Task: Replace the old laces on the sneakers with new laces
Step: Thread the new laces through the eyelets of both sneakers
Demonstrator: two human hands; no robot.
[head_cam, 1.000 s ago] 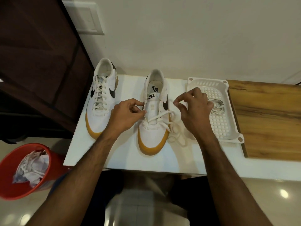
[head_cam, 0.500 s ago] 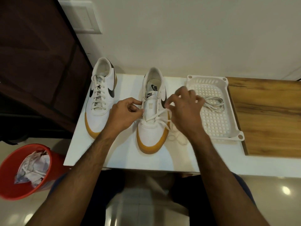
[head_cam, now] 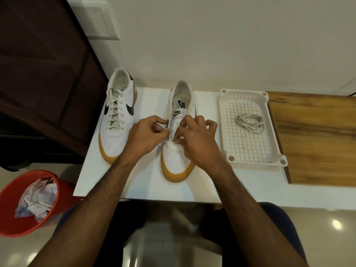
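Tabletop (head_cam: 146,182) white, against cream wall (head_cam: 212,45) — left hand (head_cam: 143,138), right hand (head_cam: 196,140), each grip pinching lace (head_cam: 172,143) on sneaker (head_cam: 176,160).

The right hand (head_cam: 194,139) has moved left from beside the white perforated plastic basket (head_cam: 277,132) onto the white gum-soled sneaker (head_cam: 178,160), meeting the left hand (head_cam: 146,135); the loose lace loops beside the shoe are gone from sight.

— Which sneaker is being worked on?
— The right-hand sneaker (head_cam: 178,160): white, tan sole, toe toward the person, eyelets mostly bare, a white lace (head_cam: 172,145) bunched low on its front.
— The other?
— The left sneaker (head_cam: 117,120) stands beside it, fully laced. A coiled lace (head_cam: 249,122) lies in the white basket (head_cam: 256,160).
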